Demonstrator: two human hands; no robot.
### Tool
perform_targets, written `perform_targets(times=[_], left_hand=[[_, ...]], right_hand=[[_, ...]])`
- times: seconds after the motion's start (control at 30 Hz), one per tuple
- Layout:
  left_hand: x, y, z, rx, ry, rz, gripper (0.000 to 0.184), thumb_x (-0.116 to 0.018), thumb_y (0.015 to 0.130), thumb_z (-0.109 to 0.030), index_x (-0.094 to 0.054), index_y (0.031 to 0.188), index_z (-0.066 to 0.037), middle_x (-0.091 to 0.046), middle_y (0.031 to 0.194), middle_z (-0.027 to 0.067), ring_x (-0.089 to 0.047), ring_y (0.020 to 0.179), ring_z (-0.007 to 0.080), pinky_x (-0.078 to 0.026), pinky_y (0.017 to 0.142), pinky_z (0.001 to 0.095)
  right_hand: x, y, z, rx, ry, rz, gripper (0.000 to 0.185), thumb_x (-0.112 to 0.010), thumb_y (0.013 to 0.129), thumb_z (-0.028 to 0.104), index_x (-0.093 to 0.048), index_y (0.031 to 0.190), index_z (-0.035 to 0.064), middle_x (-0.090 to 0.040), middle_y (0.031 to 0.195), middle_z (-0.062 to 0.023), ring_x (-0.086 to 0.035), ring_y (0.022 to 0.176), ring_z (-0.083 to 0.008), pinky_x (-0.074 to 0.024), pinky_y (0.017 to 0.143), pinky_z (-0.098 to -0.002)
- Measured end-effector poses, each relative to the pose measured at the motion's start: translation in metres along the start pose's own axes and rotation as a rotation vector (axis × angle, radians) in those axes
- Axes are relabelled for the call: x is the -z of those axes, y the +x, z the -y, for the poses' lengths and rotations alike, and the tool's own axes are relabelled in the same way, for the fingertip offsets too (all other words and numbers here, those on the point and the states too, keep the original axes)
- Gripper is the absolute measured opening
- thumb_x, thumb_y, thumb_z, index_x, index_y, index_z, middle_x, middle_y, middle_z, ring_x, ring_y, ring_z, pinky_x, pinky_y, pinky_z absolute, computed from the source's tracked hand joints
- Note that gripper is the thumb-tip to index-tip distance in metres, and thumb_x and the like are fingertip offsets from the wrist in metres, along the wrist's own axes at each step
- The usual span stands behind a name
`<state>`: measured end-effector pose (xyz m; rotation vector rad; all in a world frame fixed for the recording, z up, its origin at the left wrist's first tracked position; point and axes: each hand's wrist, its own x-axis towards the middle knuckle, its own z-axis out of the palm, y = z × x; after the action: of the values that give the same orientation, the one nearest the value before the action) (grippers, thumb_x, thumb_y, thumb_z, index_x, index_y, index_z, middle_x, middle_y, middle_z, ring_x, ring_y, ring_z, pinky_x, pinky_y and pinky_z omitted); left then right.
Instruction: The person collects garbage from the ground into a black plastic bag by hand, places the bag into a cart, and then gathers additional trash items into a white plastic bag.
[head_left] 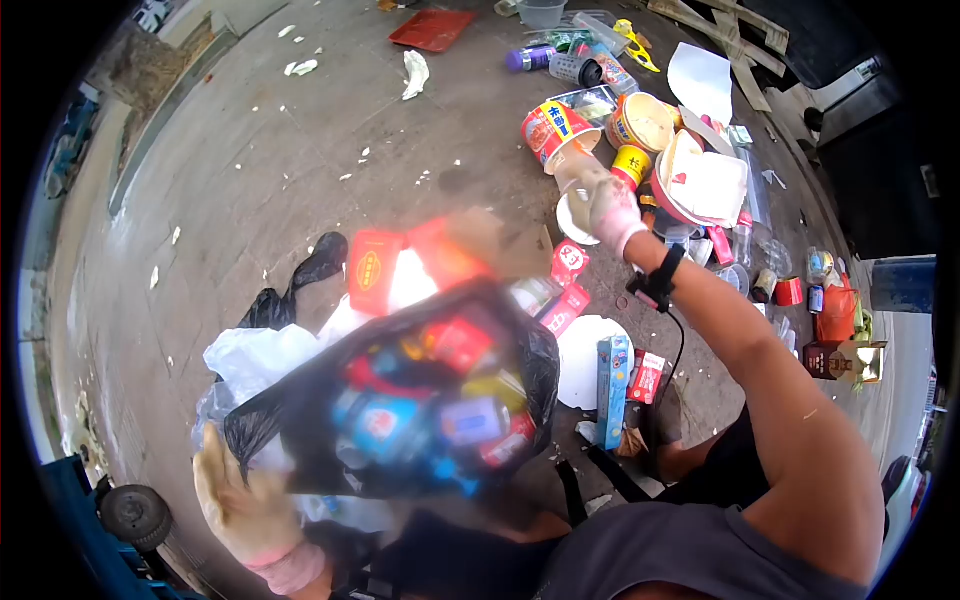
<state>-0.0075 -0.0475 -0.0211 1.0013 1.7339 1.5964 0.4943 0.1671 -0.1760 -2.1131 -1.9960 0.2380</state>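
Note:
My left hand [245, 505], in a pale work glove, grips the rim of a black plastic bag [330, 430], its fingers partly blurred. The bag gapes open, with cans, a blue-labelled bottle [378, 422] and red packaging inside. My right hand [612, 212], also gloved, reaches forward with its fingers closed. A blurred, translucent thing [578, 170] shows at its fingertips; its kind I cannot make out. Just beyond lies a red instant noodle tub [558, 135] on its side. Close to the right wrist are a yellow-and-red container [630, 165] and a white lid [577, 215].
Bottles, noodle bowls [640, 122] and wrappers pile up at the upper right. Red cardboard [375, 270] and a white plastic bag [255, 360] lie beside the black bag. A blue box [613, 390] stands near my legs. A red dustpan-like tray [432, 30] lies farther off.

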Motion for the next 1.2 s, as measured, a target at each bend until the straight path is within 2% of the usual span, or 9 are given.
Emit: perform_targets(times=[0.1, 0.4, 0.5, 0.57, 0.6, 0.7, 0.9, 1.0, 1.2], left_hand=[[0.003, -0.001, 0.007, -0.117, 0.143, 0.070, 0.073, -0.055, 0.085, 0.019, -0.033, 0.150, -0.003, -0.043, 0.156, 0.0297, -0.049, 0.140, 0.0425, -0.048, 0.111, 0.0480], [-0.001, -0.001, 0.002, 0.088, -0.174, -0.049, 0.072, -0.051, 0.082, 0.020, -0.033, 0.149, -0.001, -0.043, 0.156, 0.0287, -0.050, 0.140, 0.0400, -0.047, 0.112, 0.0468], [-0.022, 0.004, -0.009, 0.201, -0.250, -0.137, 0.055, -0.051, 0.091, -0.004, -0.043, 0.146, -0.005, -0.046, 0.156, 0.0234, -0.052, 0.119, 0.0315, -0.045, 0.094, 0.0382], [-0.026, 0.001, -0.008, 0.168, -0.214, -0.123, 0.047, -0.050, 0.099, -0.024, -0.052, 0.143, -0.010, -0.047, 0.157, 0.0196, -0.056, 0.099, 0.0235, -0.044, 0.075, 0.0306], [-0.024, 0.001, -0.002, 0.119, -0.136, -0.088, 0.046, -0.049, 0.103, -0.037, -0.059, 0.142, -0.014, -0.048, 0.158, 0.0174, -0.060, 0.085, 0.0184, -0.044, 0.062, 0.0259], [-0.032, 0.007, -0.011, 0.239, -0.192, -0.110, 0.044, -0.047, 0.104, -0.035, -0.059, 0.140, -0.013, -0.049, 0.157, 0.0192, -0.064, 0.105, 0.0248, -0.049, 0.065, 0.0321], [-0.016, -0.002, -0.012, 0.028, -0.034, 0.146, 0.045, -0.045, 0.106, -0.034, -0.058, 0.142, -0.011, -0.048, 0.157, 0.0201, -0.059, 0.126, 0.0301, -0.049, 0.067, 0.0334], [-0.022, -0.008, -0.002, -0.242, 0.542, 0.229, 0.046, -0.045, 0.106, -0.033, -0.056, 0.144, -0.011, -0.048, 0.157, 0.0200, -0.055, 0.134, 0.0324, -0.049, 0.067, 0.0343], [-0.024, -0.010, -0.003, -0.209, 0.301, 0.259, 0.047, -0.046, 0.106, -0.030, -0.050, 0.149, -0.010, -0.049, 0.154, 0.0226, -0.049, 0.140, 0.0356, -0.049, 0.066, 0.0332]], right_hand=[[-0.031, 0.055, -0.077, -0.149, -0.167, 0.066, 0.054, -0.061, 0.089, 0.011, -0.054, 0.142, 0.0092, -0.046, 0.156, -0.0151, -0.055, 0.134, -0.0374, -0.0464, 0.110, -0.0478], [-0.073, 0.052, -0.089, -0.112, -0.212, 0.190, 0.026, -0.058, 0.095, 0.025, -0.069, 0.115, 0.0120, -0.074, 0.114, -0.0150, -0.073, 0.103, -0.0359, -0.0584, 0.084, -0.0497], [-0.056, 0.017, -0.059, -0.151, 0.123, -0.030, 0.038, -0.057, 0.101, 0.042, -0.071, 0.126, 0.0176, -0.075, 0.102, -0.0183, -0.074, 0.099, -0.0348, -0.0565, 0.087, -0.0442], [-0.035, 0.000, -0.030, -0.162, 0.605, 0.065, 0.038, -0.061, 0.102, 0.034, -0.070, 0.127, 0.0071, -0.075, 0.085, -0.0069, -0.071, 0.083, -0.0114, -0.0552, 0.075, -0.0293], [-0.028, -0.010, -0.021, -0.036, 0.706, 0.176, 0.038, -0.061, 0.102, 0.031, -0.070, 0.127, 0.0039, -0.076, 0.095, -0.0089, -0.072, 0.087, -0.0135, -0.0555, 0.079, -0.0307], [0.029, -0.045, 0.035, 0.250, 0.902, 0.466, 0.038, -0.059, 0.101, 0.022, -0.067, 0.126, -0.0049, -0.077, 0.110, -0.0112, -0.072, 0.091, -0.0177, -0.0565, 0.082, -0.0330], [0.061, -0.072, 0.165, 0.824, 0.820, 0.779, 0.032, -0.058, 0.098, 0.023, -0.071, 0.125, 0.0116, -0.076, 0.098, -0.0121, -0.075, 0.086, -0.0253, -0.0583, 0.079, -0.0360], [0.024, -0.093, 0.240, 0.810, 0.299, 0.615, 0.043, -0.055, 0.101, 0.035, -0.062, 0.131, 0.0052, -0.075, 0.093, -0.0155, -0.074, 0.088, -0.0312, -0.0570, 0.076, -0.0414], [0.009, -0.150, 0.268, 0.831, 0.197, 0.444, 0.038, -0.055, 0.094, 0.015, -0.053, 0.131, 0.0046, -0.071, 0.110, -0.0139, -0.075, 0.091, -0.0298, -0.0586, 0.071, -0.0465]])
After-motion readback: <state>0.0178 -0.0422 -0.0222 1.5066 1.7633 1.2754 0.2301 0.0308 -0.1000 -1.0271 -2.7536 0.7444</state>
